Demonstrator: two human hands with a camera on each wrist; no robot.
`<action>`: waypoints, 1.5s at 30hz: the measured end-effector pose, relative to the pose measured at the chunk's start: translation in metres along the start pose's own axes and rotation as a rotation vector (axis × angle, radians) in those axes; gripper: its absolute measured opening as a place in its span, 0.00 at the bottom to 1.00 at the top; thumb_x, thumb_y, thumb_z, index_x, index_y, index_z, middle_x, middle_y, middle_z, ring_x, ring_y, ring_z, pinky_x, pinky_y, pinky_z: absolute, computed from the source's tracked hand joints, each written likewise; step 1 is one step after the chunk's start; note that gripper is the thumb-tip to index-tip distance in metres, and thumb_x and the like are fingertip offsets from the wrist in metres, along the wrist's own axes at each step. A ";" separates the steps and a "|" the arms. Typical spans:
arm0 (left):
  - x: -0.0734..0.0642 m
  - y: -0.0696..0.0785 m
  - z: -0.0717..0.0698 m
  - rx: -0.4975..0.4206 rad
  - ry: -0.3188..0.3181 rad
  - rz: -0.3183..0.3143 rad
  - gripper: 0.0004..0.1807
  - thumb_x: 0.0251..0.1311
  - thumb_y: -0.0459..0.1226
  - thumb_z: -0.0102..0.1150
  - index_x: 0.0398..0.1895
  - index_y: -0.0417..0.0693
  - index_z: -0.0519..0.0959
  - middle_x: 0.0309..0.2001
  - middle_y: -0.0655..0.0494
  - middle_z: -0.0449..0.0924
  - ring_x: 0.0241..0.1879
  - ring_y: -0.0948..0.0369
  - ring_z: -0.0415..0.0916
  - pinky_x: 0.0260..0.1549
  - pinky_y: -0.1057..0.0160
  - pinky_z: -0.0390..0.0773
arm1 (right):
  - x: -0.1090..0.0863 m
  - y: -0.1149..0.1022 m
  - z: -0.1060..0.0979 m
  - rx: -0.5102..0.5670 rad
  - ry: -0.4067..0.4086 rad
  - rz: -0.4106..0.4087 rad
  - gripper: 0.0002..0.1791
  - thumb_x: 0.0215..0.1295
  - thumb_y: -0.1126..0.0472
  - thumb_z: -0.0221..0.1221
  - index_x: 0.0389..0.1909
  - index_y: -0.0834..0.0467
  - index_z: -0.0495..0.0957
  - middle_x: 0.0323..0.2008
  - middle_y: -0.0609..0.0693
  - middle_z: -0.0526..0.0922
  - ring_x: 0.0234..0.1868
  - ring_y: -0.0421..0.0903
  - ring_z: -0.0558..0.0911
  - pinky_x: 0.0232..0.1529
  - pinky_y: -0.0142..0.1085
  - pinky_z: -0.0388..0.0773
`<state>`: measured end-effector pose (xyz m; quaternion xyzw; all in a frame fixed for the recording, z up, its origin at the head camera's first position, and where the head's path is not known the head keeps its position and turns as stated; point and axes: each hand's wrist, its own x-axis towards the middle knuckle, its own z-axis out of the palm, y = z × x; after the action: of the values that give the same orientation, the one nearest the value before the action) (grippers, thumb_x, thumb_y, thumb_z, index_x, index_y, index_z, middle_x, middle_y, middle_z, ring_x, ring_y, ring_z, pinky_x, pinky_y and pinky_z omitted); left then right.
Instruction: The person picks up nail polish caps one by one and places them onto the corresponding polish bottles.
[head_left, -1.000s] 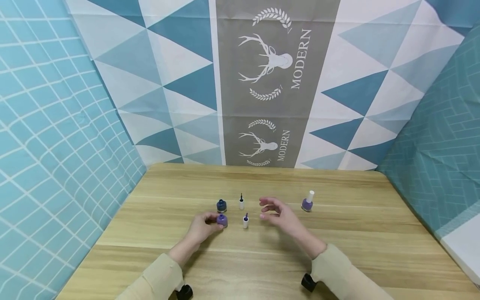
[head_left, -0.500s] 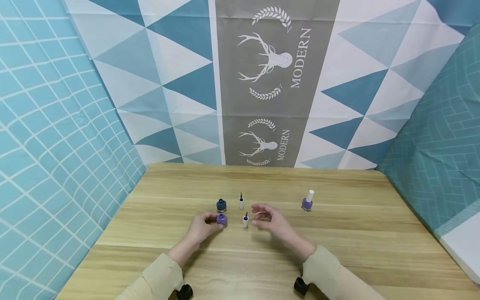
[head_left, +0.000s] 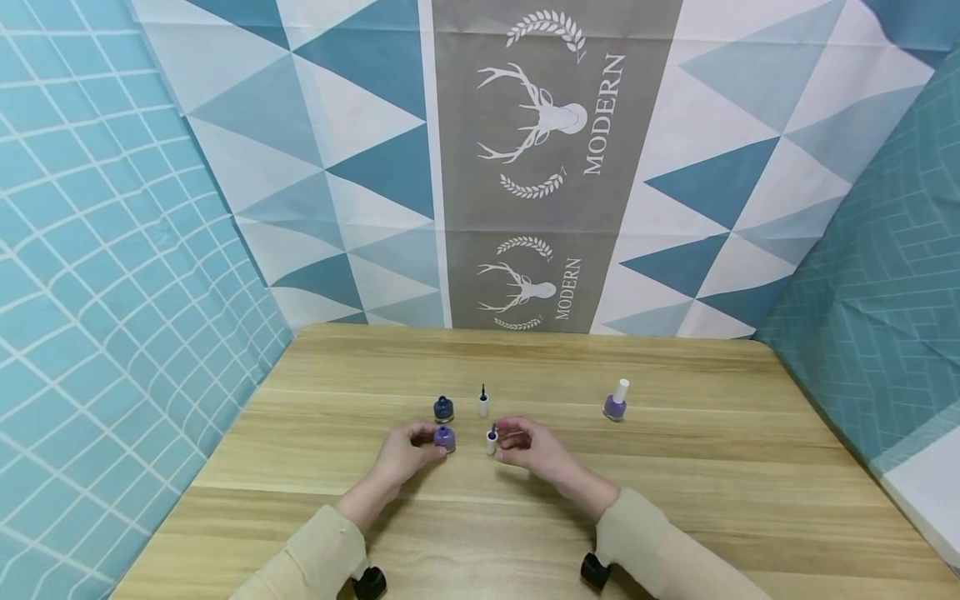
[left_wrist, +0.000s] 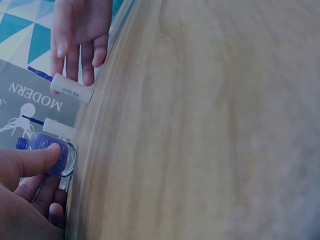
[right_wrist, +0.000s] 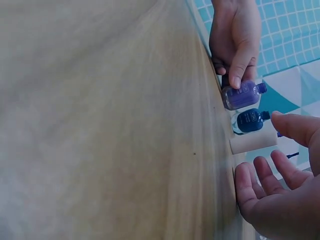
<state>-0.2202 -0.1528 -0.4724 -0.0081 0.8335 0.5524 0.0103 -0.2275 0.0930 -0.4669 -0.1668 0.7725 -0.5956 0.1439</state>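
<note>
My left hand (head_left: 403, 454) pinches an uncapped purple nail polish bottle (head_left: 445, 440) that stands upright on the table. In the left wrist view its thumb lies across the bottle's label. Opposite, my right hand (head_left: 536, 452) is beside a white brush cap (head_left: 491, 443) standing with its purple brush upward. Thumb and fingers are apart around that cap; the right wrist view shows a gap, and I cannot tell whether any fingertip touches it. Behind the purple bottle stands an uncapped dark blue nail polish bottle (head_left: 443, 410), with a second white brush cap (head_left: 483, 406), dark brush up, to its right.
A capped purple nail polish bottle (head_left: 615, 408) stands farther right on the wooden table (head_left: 697, 483). Patterned cloth (head_left: 360, 167) hangs behind the table's far edge, and blue tiled-print sheets (head_left: 112, 275) flank it. A white object (head_left: 926, 492) lies at the right edge.
My right hand has moved left and slightly nearer to me, from right of the caps to beside the purple-brush cap. The left hand keeps its hold on the purple bottle.
</note>
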 end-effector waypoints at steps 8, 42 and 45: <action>0.001 -0.001 0.000 0.003 0.003 0.005 0.17 0.44 0.27 0.69 0.42 0.39 0.82 0.40 0.50 0.83 0.42 0.56 0.77 0.44 0.59 0.75 | 0.008 0.002 0.005 -0.078 0.007 -0.012 0.28 0.54 0.65 0.66 0.56 0.66 0.71 0.45 0.56 0.79 0.45 0.48 0.77 0.45 0.32 0.75; -0.003 0.006 -0.002 0.002 -0.003 -0.030 0.18 0.45 0.27 0.69 0.43 0.39 0.81 0.41 0.49 0.83 0.44 0.54 0.77 0.47 0.55 0.75 | 0.016 -0.003 0.006 -0.129 -0.026 0.017 0.14 0.56 0.67 0.64 0.44 0.63 0.77 0.34 0.51 0.78 0.34 0.43 0.75 0.27 0.28 0.73; -0.003 0.007 -0.002 -0.004 -0.014 -0.047 0.18 0.45 0.27 0.68 0.44 0.39 0.81 0.42 0.49 0.82 0.45 0.54 0.76 0.49 0.53 0.75 | 0.014 -0.004 0.004 -0.125 -0.034 0.024 0.15 0.56 0.66 0.64 0.45 0.64 0.77 0.35 0.52 0.78 0.35 0.43 0.75 0.28 0.29 0.74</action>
<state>-0.2175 -0.1522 -0.4650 -0.0238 0.8319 0.5537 0.0291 -0.2380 0.0823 -0.4641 -0.1761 0.8076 -0.5415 0.1535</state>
